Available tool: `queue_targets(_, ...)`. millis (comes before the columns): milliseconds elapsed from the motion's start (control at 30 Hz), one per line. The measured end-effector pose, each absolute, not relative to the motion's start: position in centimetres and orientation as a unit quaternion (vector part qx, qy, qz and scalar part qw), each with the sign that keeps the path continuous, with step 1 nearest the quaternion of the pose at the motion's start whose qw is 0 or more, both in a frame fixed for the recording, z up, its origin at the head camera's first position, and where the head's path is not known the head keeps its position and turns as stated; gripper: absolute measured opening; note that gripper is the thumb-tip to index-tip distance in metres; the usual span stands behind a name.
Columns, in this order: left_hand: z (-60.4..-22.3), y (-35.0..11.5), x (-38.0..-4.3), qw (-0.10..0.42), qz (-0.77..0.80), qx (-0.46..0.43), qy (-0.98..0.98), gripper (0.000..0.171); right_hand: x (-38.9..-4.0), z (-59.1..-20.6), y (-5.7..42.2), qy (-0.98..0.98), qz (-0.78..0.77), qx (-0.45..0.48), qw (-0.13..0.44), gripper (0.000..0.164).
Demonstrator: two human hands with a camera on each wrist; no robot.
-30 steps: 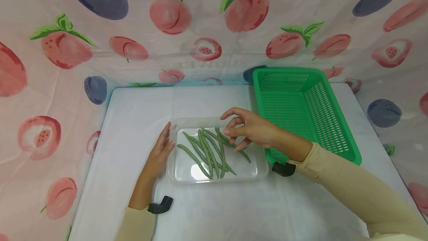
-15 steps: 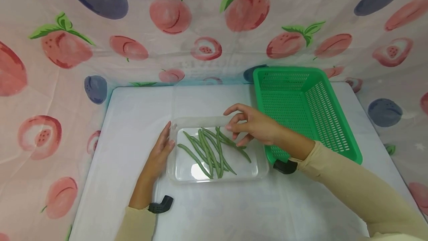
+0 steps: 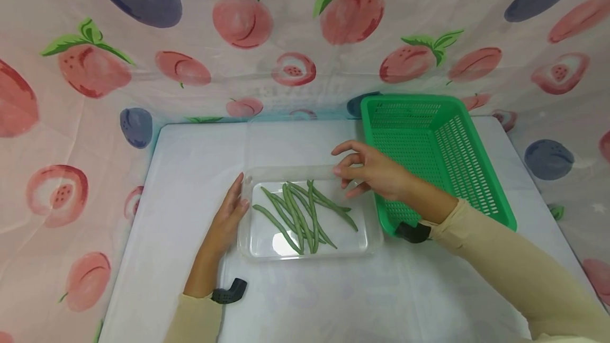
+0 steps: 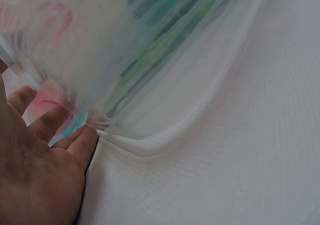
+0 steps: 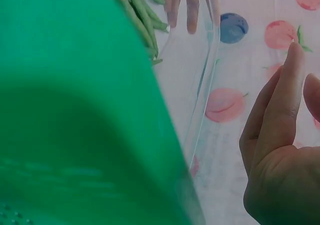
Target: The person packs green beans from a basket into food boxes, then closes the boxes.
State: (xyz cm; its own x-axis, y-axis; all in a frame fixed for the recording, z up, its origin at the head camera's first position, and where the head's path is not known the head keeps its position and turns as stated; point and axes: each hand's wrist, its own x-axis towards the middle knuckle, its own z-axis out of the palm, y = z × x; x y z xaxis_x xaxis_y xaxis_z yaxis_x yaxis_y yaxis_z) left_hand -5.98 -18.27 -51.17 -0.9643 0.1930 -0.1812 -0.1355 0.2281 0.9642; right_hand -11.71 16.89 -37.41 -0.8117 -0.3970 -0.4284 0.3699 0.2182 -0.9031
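Note:
A clear plastic container (image 3: 310, 258) sits mid-table with several green beans (image 3: 314, 221) lying loosely crossed inside. My left hand (image 3: 226, 224) rests against its left wall with straight fingers. Seen from the left wrist, that hand (image 4: 50, 155) touches the clear wall, and the beans (image 4: 150, 55) show blurred through it. My right hand (image 3: 374, 173) hovers over the container's back right corner, fingers loosely bent and holding nothing. In the right wrist view this hand (image 5: 280, 135) has nothing in its fingers, and beans (image 5: 142, 15) lie beyond the green basket.
A green perforated basket (image 3: 410, 99) stands right of the container, partly under my right forearm. Behind the container a faint clear lid-like sheet (image 3: 295, 142) lies on the white table (image 3: 190, 163). Fruit-printed cloth (image 3: 190, 15) surrounds the table's back and sides.
My right hand has drawn up and to the right, away from the beans. The beans on the right side show more fully. The left hand and container have stayed still.

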Motion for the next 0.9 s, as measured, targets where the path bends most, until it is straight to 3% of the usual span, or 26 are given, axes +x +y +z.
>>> queue_targets(500, -50.8, -18.5, -6.2, 0.126, 0.635, 0.025, 0.761, 0.062, -12.4, -38.3, 19.7, 0.731, -0.602, 0.004, 0.322, 0.052)
queue_targets(900, -48.1, -20.6, -8.4, 0.177, 0.55, 0.081, 0.813, 0.062, -12.3, -38.4, 21.5, 0.759, -0.558, 0.002, 0.336, 0.062)
